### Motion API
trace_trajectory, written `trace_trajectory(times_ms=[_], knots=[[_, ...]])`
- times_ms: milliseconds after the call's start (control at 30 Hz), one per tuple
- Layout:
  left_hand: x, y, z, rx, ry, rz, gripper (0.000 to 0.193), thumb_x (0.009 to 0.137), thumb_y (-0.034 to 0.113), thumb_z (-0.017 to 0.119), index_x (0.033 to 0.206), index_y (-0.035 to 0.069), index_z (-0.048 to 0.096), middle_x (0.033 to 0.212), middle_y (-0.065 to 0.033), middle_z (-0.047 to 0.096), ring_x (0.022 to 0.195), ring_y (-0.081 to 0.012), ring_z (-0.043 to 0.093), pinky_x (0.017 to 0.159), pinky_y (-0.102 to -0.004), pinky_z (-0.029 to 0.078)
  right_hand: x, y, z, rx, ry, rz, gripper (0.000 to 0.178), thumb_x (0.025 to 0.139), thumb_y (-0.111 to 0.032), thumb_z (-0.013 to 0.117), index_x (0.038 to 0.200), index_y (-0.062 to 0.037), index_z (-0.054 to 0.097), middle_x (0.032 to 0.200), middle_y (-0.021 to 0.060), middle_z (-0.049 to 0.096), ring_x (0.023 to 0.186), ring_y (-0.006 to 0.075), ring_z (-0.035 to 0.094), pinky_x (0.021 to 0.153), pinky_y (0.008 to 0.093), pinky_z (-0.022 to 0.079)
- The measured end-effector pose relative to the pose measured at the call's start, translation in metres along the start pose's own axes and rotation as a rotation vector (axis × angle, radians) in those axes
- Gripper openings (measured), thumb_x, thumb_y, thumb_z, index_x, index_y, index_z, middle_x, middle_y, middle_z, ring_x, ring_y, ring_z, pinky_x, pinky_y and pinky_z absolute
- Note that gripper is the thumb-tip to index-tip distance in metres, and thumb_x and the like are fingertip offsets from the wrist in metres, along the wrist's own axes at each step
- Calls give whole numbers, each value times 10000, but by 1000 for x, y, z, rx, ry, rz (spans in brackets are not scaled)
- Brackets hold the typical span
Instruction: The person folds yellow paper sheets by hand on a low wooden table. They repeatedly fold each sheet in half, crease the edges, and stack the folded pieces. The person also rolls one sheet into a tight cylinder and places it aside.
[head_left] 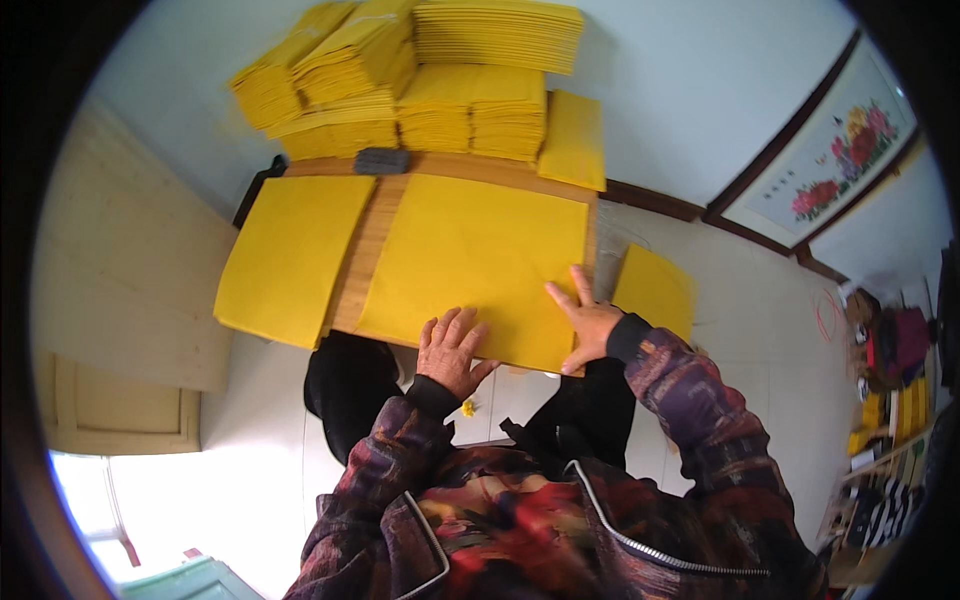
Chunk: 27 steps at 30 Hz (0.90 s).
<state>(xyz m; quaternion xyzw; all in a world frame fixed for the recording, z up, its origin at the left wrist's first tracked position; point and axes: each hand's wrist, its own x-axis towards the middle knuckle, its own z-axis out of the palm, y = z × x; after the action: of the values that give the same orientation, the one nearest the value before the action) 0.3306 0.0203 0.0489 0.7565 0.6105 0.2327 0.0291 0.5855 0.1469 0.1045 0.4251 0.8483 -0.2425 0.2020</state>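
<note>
A large flat yellow paper sheet (480, 245) lies on the wooden table (352, 300) in front of me. My left hand (453, 350) rests on its near edge, fingers extended and pointing away from me, with the thumb out to the side. At the near right corner my right hand (588, 322) lies flat with its fingers spread, thumb toward the near edge. Neither hand grips anything. Beside the sheet on the left is another yellow piece (295, 255), which looks like a flat pile and overhangs the table's near left side.
Tall stacks of folded yellow paper (470, 105) stand along the table's far edge against the wall. A dark grey block (381, 160) sits before them. More yellow paper (655, 290) lies low at the right. A framed flower picture (830, 160) leans by the right wall.
</note>
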Motion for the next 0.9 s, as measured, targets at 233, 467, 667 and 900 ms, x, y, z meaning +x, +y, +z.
trace_trajectory(times_ms=[233, 467, 667, 900], knots=[[-16, -53, -21, 137, 159, -310, 559, 736, 355, 754, 1222, 143, 579, 1388, -109, 441, 1307, -333, 378, 1055, -517, 284, 0, 1, 1, -43, 31, -15, 1384, 532, -473, 880, 1526, -222, -50, 1505, 325, -186, 1135, 515, 531, 958, 452, 468], [-38, -82, -12, 100, 228, -367, 525, 744, 334, 740, 1212, 150, 585, 1348, -97, 491, 1308, -315, 391, 1065, -493, 277, 6, 7, 8, -22, 86, -54, 1370, 520, -460, 881, 1525, -197, -11, 1503, 339, -153, 1131, 543, 513, 967, 456, 459], [-46, -95, -5, 91, 339, -369, 453, 779, 341, 698, 1184, 163, 602, 1331, -59, 516, 1306, -283, 404, 1071, -484, 262, 1, -2, 0, -63, 56, 18, 1349, 523, -460, 881, 1525, -255, 1, 1535, 286, -125, 1198, 561, 448, 1002, 514, 415], [-47, -97, -4, 80, 376, -426, 422, 785, 302, 702, 1178, 179, 605, 1315, -42, 527, 1293, -283, 420, 1021, -478, 334, -14, -50, -20, -426, 119, 92, 1270, 503, -442, 900, 1505, -352, 125, 1576, 161, 1, 1321, 594, 199, 1042, 666, 263]])
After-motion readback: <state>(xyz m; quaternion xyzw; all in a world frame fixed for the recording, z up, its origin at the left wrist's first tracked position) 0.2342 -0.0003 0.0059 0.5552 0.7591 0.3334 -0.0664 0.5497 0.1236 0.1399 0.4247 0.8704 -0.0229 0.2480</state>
